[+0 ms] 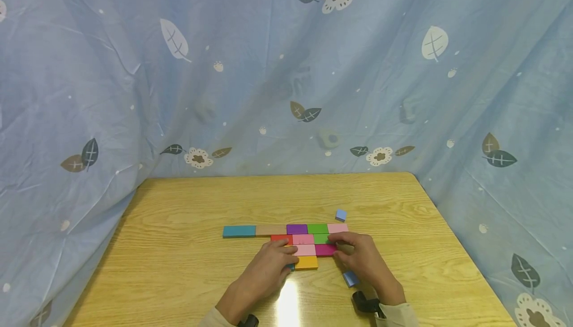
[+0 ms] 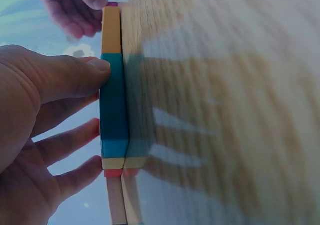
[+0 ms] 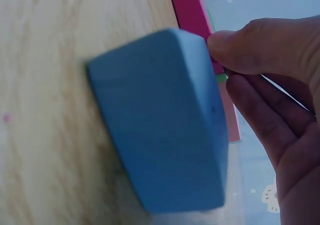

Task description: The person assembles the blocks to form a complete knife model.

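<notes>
Flat coloured blocks lie side by side in stepped rows on the wooden table (image 1: 179, 257). My left hand (image 1: 267, 263) rests over their left part, fingertips on the red block (image 1: 278, 239) and its neighbours. In the left wrist view its thumb presses a teal block (image 2: 113, 105), beside an orange block (image 2: 111, 30). At the right end, my right hand (image 1: 363, 259) touches the magenta block (image 1: 326, 250) with its thumb; a fingertip is at the green block (image 1: 321, 239). Pink blocks (image 1: 304, 250) lie between the hands. The left hand hides some blocks.
The back row holds a teal block (image 1: 239, 231), a plain wood block (image 1: 270, 230), a purple block (image 1: 297, 229) and others. One small blue block (image 1: 341, 215) lies behind the rows. Another blue block (image 1: 351, 278) is below my right hand. A patterned curtain (image 1: 250, 78) hangs behind.
</notes>
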### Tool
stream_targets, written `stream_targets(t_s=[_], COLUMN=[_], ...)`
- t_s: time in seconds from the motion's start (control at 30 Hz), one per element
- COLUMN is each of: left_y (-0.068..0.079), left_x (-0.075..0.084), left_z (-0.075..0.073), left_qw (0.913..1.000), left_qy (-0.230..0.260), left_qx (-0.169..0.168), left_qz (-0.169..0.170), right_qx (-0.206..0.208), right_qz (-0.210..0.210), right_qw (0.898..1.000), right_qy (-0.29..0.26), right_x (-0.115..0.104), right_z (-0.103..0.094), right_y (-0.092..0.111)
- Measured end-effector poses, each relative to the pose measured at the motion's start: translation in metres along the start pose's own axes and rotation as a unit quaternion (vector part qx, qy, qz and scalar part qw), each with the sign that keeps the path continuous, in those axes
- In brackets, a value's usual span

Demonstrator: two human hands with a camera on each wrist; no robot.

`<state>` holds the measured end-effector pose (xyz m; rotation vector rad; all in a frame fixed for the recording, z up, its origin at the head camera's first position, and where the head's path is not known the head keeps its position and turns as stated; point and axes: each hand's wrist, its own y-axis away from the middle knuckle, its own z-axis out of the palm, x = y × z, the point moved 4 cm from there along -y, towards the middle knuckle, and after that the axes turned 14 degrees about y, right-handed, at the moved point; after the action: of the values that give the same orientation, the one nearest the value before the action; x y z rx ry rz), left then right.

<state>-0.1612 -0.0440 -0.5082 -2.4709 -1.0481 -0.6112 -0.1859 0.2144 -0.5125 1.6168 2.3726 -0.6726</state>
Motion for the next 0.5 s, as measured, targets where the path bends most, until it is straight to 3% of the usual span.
stream_targets(t_s=[0.23, 0.37, 0.5], left_y=[0.001, 0.001, 0.001], left_x=[-0.001, -0.001, 0.000], left_z=[-0.001, 0.000, 0.000], left_qw=[1.0000, 0.9999, 1.0000], left_qy=[0.007, 0.012, 0.009], left_qx=[-0.001, -0.002, -0.001], left_qz=[-0.003, -0.001, 0.000], right_qx=[0.009, 0.014, 0.050], right_qz=[0.008, 0.034, 0.034], right_qw=[1.000, 0.996, 0.985], right_qy=[-0.012, -0.084, -0.163], right_x=[0.002, 0.009, 0.019], right_z=[0.001, -0.005, -0.020], right_y=[0.000, -0.002, -0.010])
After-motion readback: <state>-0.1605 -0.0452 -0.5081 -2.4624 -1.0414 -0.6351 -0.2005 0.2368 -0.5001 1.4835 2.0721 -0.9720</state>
